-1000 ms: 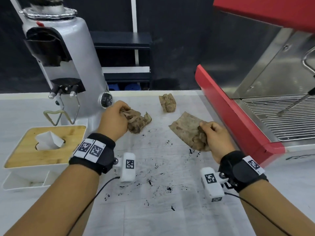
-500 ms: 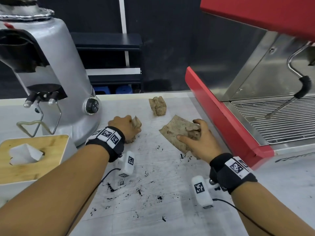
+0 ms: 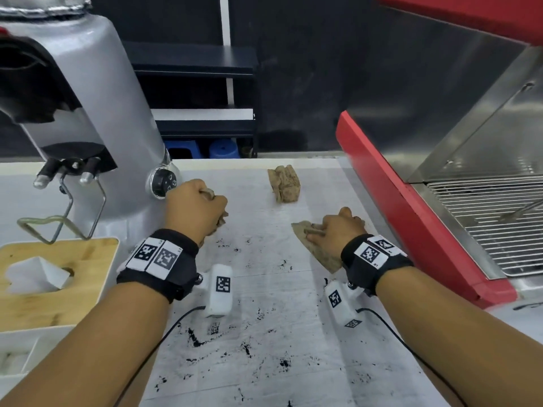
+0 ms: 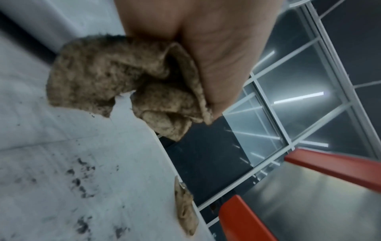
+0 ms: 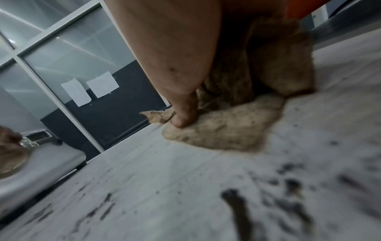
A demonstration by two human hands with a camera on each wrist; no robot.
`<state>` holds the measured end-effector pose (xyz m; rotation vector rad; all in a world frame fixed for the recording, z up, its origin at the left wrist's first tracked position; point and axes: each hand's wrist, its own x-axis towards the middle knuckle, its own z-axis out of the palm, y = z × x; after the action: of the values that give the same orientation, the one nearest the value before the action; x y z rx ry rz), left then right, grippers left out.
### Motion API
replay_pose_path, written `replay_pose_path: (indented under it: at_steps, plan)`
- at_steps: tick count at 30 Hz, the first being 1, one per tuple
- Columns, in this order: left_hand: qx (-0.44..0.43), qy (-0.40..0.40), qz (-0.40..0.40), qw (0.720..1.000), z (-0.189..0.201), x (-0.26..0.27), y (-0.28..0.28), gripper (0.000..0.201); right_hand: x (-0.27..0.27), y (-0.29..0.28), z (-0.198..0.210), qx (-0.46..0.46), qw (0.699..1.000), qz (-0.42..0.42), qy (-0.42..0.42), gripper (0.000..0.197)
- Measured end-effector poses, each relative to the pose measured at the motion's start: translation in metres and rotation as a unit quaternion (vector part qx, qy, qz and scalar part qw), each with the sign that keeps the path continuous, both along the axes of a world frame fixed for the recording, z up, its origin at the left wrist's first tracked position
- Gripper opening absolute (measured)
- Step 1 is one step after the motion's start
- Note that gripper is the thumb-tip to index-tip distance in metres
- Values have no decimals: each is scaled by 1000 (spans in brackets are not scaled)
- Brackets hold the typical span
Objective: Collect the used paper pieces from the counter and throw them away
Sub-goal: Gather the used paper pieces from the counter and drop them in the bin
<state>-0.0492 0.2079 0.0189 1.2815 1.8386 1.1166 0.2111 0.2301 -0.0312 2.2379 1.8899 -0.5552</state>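
Three brown, stained paper pieces are on the white counter (image 3: 264,333). My left hand (image 3: 199,210) grips one crumpled piece (image 4: 123,81) in a fist just above the counter, beside the grinder. My right hand (image 3: 335,230) lies over a second, flatter piece (image 3: 320,254), fingers curled into it, thumb pressing it down (image 5: 181,120). The paper bunches under the palm (image 5: 226,127). A third crumpled piece (image 3: 285,185) lies free further back, between and beyond both hands; it also shows in the left wrist view (image 4: 185,210).
A silver coffee grinder (image 3: 88,127) stands at the left. A red espresso machine (image 3: 411,201) with a metal drip grate lines the right. A wooden-topped tissue box (image 3: 53,277) sits at the near left. Dark coffee grounds (image 3: 244,348) are scattered over the counter.
My left hand has closed tighter round its piece, hiding most of it. My right hand has pressed down and gathered the flat piece under the palm.
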Motion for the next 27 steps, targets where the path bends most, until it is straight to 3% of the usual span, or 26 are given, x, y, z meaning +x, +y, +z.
replay_pose_path:
  at_steps: [3, 6, 8, 10, 14, 16, 19, 20, 24, 27]
  plan:
    - [35, -52, 28, 998, 5, -4, -7, 10, -7, 12, 7, 47, 998, -16, 43, 23]
    - [57, -41, 36, 997, 7, -6, -17, 15, -12, 29, 20, 113, 985, -21, 127, 8]
    - [58, -35, 30, 997, 4, -6, -21, 20, -17, 37, 31, 145, 964, -43, 220, 25]
    - [56, -35, 26, 997, 1, -7, -24, 22, -25, 42, 43, 169, 950, -45, 258, 37]
    - [53, -35, 38, 997, -6, -10, -24, 20, -42, 64, 46, 182, 947, -15, 264, 22]
    - [47, -56, 38, 997, -10, -10, -23, 21, -50, 84, 35, 173, 956, 1, 239, 32]
    - [26, -77, 36, 996, -13, -9, -24, 19, -61, 111, 14, 132, 977, 30, 166, 78]
    - [22, -85, 34, 996, -13, -8, -24, 19, -64, 118, 6, 116, 983, 43, 134, 85]
    - [14, -84, 28, 996, -17, -7, -28, 20, -71, 126, -20, 48, 990, 129, -5, 72]
    - [4, -96, 33, 995, -21, -8, -31, 19, -75, 125, -21, 48, 986, 159, -20, 53]
